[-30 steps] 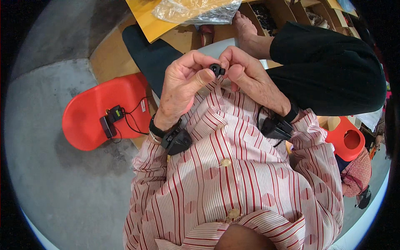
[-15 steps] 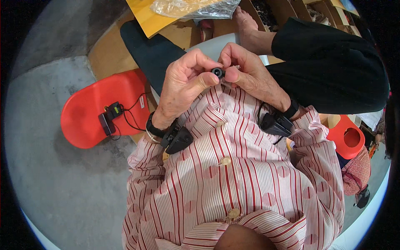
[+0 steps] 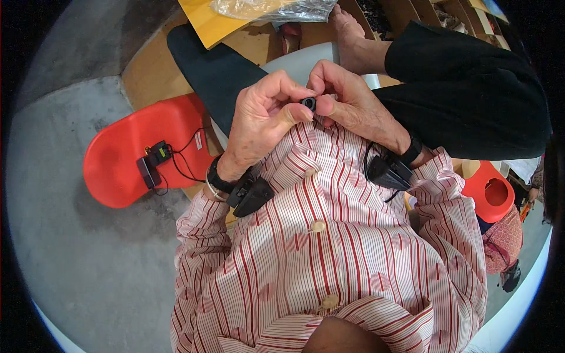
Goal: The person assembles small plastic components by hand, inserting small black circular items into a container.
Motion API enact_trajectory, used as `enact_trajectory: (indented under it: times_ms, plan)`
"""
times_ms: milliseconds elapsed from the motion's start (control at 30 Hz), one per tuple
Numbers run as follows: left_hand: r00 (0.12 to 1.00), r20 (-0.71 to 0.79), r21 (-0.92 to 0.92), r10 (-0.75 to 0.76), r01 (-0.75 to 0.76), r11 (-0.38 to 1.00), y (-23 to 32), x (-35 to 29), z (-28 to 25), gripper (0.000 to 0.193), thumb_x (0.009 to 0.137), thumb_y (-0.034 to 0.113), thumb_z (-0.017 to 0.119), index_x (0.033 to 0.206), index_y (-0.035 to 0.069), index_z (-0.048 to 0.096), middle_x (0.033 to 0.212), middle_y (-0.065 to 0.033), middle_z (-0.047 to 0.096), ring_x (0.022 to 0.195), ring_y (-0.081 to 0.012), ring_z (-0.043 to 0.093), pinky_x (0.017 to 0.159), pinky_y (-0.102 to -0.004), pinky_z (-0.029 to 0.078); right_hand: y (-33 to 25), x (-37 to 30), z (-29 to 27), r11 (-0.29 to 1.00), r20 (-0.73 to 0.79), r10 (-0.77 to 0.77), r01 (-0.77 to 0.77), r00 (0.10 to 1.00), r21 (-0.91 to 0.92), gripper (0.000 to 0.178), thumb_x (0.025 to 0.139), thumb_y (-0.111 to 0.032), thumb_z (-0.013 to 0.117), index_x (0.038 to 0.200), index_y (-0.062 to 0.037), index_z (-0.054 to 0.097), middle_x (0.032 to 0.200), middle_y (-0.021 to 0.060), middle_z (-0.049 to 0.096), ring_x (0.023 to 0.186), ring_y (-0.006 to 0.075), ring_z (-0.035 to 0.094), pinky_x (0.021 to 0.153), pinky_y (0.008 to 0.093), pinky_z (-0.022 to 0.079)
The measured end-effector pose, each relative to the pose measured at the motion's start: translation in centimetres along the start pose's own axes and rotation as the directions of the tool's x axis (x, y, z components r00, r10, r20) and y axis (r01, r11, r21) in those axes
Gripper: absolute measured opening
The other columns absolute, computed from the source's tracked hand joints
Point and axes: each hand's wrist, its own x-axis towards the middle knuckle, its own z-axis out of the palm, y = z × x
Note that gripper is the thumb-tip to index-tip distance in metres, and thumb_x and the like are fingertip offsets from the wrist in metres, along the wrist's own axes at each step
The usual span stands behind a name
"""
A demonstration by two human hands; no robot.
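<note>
A small round black piece with a dark hole in its end is held up over my lap. My left hand pinches it between thumb and forefinger from the left. From the other side, the thumb and forefinger of my right hand close on it too. The two hands nearly meet around the piece, and its far side is hidden by the fingers. Black devices hang from dark straps at both wrists, the left one and the right one.
To the left stands a red chair with small black devices and cables on it. A yellow envelope under clear plastic lies beyond my hands. Cardboard boxes are at the far right, and a red stool on the right.
The black piece has turned slightly between my fingers, so its holed end shows differently. Both hands keep nearly the same place and grip.
</note>
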Motion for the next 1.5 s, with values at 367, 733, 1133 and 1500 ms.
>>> enact_trajectory:
  times_ms: [367, 733, 1133, 1500]
  plan:
    - [0.995, 0.085, 0.089, 0.052, -0.06, 0.994, 0.2, -0.3, -0.7, 0.016, 0.084, -0.004, 0.065, 0.099, -0.003, 0.058, 0.091, -0.0047, 0.062, 0.082, -0.0078, 0.06, 0.076, -0.0207, 0.05, -0.4, 0.1, -0.1, 0.996, 0.016, -0.04, 0.041, 0.999, -0.079, 0.043, 0.083, -0.039, 0.069, 0.087, -0.0044, 0.045, 0.07, -0.0016, 0.048, 0.061, 0.0075, 0.046, 0.052, 0.0249, 0.039]
    - [0.951, -0.194, 0.134, -0.24, 0.268, 0.954, -1.1, 4.0, -4.3, 0.015, 0.086, 0.007, 0.063, 0.099, -0.001, 0.059, 0.082, -0.0027, 0.063, 0.074, -0.0062, 0.056, 0.068, -0.0206, 0.044, -0.5, -0.5, -0.1, 0.805, 0.031, 0.025, -0.002, 0.999, -0.593, 0.041, 0.084, -0.041, 0.065, 0.081, -0.0017, 0.055, 0.071, 0.0179, 0.059, 0.066, 0.0347, 0.06, 0.058, 0.0415, 0.045]
    - [0.978, 0.183, 0.29, -0.097, 0.041, 0.956, -0.2, 21.3, 4.2, 0.048, 0.086, 0.018, 0.067, 0.123, -0.006, 0.047, 0.098, -0.0091, 0.063, 0.085, -0.012, 0.061, 0.073, -0.023, 0.049, -0.6, -0.1, 0.3, 0.808, 0.094, -0.057, 0.101, 0.994, -0.58, 0.043, 0.087, -0.041, 0.06, 0.076, -0.0001, 0.053, 0.066, 0.0202, 0.057, 0.064, 0.038, 0.06, 0.056, 0.0433, 0.045]
    - [0.982, 0.049, 0.4, -0.182, 0.148, 0.904, -0.6, 14.3, -3.8, 0.021, 0.09, 0.017, 0.061, 0.105, 0.001, 0.061, 0.088, -0.003, 0.064, 0.08, -0.0078, 0.058, 0.073, -0.0218, 0.047, -1.7, 0.4, 0.9, 0.819, 0.099, -0.045, 0.094, 0.994, -0.567, 0.04, 0.086, -0.038, 0.063, 0.076, -0.0009, 0.052, 0.065, 0.0177, 0.056, 0.063, 0.0371, 0.058, 0.055, 0.0424, 0.043]
